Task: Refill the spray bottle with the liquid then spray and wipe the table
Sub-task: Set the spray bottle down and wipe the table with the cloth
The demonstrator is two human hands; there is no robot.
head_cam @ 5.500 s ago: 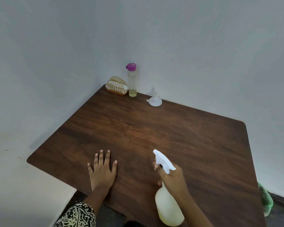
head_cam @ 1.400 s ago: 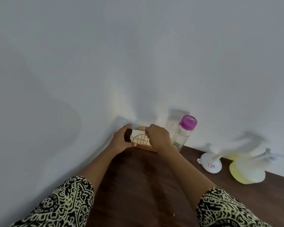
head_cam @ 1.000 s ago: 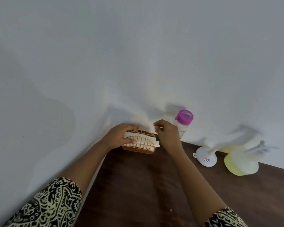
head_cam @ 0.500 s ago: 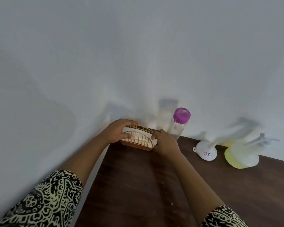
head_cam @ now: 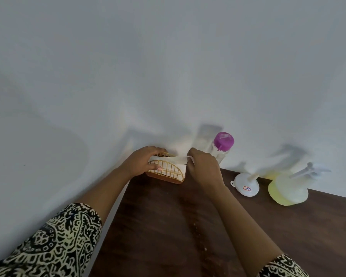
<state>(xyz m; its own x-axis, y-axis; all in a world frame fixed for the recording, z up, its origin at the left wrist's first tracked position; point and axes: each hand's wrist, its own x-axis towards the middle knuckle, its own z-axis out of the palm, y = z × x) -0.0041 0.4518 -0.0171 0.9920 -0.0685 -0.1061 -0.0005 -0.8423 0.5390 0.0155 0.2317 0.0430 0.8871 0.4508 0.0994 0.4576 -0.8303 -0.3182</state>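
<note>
Head view: at the far left corner of the dark wooden table [head_cam: 168, 226], the left hand [head_cam: 142, 162] wraps around the golden wire napkin holder [head_cam: 167, 173], thumb on its near face. The right hand [head_cam: 204, 168] pinches a white paper napkin [head_cam: 179, 159] at the holder's top. To the right along the wall stand a clear bottle with a purple cap [head_cam: 223, 144], a white plastic funnel [head_cam: 246, 187] and the translucent spray bottle [head_cam: 288, 188] with yellow liquid, well apart from both hands.

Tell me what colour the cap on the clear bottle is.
The cap is magenta, seen best in the head view.
</note>
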